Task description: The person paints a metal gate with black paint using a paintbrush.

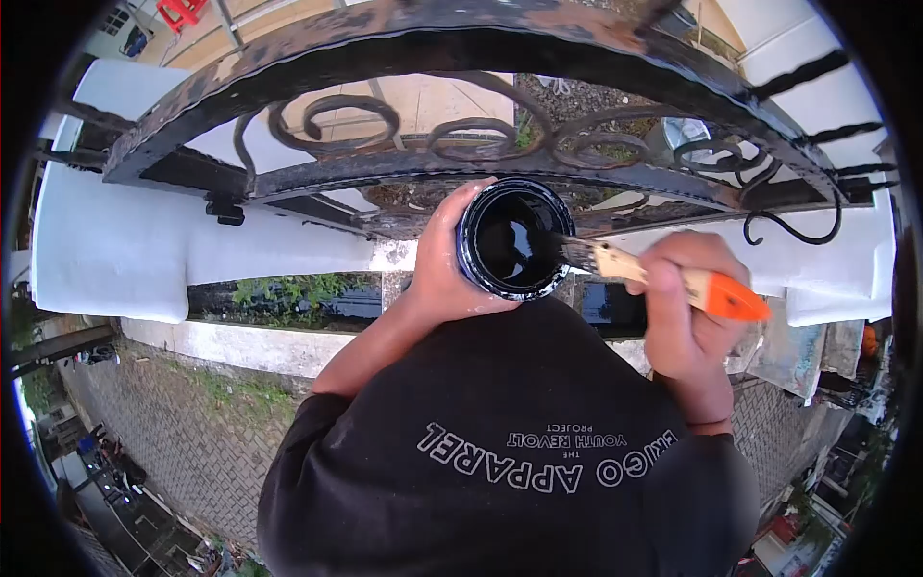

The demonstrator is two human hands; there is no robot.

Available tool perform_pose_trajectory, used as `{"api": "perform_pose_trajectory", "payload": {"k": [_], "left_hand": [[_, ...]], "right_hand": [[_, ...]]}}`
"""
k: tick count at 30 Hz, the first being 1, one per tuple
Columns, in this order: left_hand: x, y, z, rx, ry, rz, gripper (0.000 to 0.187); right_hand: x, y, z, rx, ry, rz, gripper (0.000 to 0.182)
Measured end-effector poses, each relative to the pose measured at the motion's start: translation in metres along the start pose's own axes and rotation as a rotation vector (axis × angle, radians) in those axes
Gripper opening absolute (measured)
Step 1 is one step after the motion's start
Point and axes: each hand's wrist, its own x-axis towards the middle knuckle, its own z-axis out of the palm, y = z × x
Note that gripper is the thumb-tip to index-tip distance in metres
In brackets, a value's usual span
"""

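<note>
My left hand (444, 260) is wrapped round the side of an open paint can (467, 252). Dark, glossy paint (502, 240) lies inside it, and smears coat the rim. In my right hand (694, 298) is a paintbrush (623, 263) with a pale wooden handle and an orange end. Its bristles reach over the can's right rim; their tips are dark and hard to tell from the paint. Just beyond the can stands a metal gate (404, 48) with scrollwork, partly glossy black and partly rusty brown on its upper bar.
White wall pillars (115, 231) flank the gate on both sides. A low concrete ledge (250, 346) runs below, with green plants (298, 288) in a gap behind it. Brick paving (221, 442) lies behind me. Beyond the gate a red plastic stool (179, 13) stands on a tiled floor.
</note>
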Motion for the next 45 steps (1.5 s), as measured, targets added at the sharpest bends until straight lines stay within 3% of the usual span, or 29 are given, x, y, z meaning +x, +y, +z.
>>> {"api": "perform_pose_trajectory", "payload": {"k": [4, 12, 15, 19, 21, 23, 25, 33, 38, 42, 45], "left_hand": [[-0.003, -0.003, -0.025, 0.014, 0.017, 0.044, 0.116], [-0.007, -0.006, -0.053, 0.131, 0.084, 0.169, 0.107], [-0.008, -0.003, -0.059, 0.181, 0.082, 0.191, 0.107], [-0.009, -0.006, -0.065, 0.164, 0.079, 0.15, 0.108], [-0.009, -0.007, -0.068, 0.145, 0.078, 0.134, 0.108], [-0.008, -0.005, -0.07, 0.175, 0.061, 0.085, 0.108], [-0.009, -0.007, -0.069, 0.134, 0.083, 0.097, 0.107], [-0.014, -0.006, -0.073, 0.085, 0.055, -0.027, 0.11], [-0.004, 0.002, -0.083, -0.008, 0.007, -0.091, 0.113], [0.006, 0.003, -0.087, -0.195, -0.044, -0.096, 0.118], [0.012, 0.011, -0.092, -0.336, -0.046, -0.118, 0.114]], "right_hand": [[0.015, -0.002, 0.037, -0.072, -0.145, 0.057, 0.005], [0.019, 0.007, 0.084, -0.151, -0.174, 0.027, 0.005], [0.018, 0.008, 0.093, -0.199, -0.256, 0.113, 0.004], [0.009, 0.015, 0.082, -0.049, -0.021, 0.117, 0.007], [0.01, 0.015, 0.074, 0.255, 0.259, 0.312, 0.009], [0.007, 0.024, 0.063, 0.248, 0.218, 0.314, 0.01], [0.005, 0.026, 0.064, 0.42, 0.32, 0.387, 0.01], [-0.004, 0.031, 0.056, 0.433, 0.513, 0.415, 0.012], [-0.004, 0.029, 0.059, 0.7, 0.672, 0.556, 0.02], [-0.003, 0.022, 0.057, 0.91, 0.795, 0.542, 0.019], [0.009, 0.009, 0.039, 0.985, 0.863, 0.388, 0.019]]}}
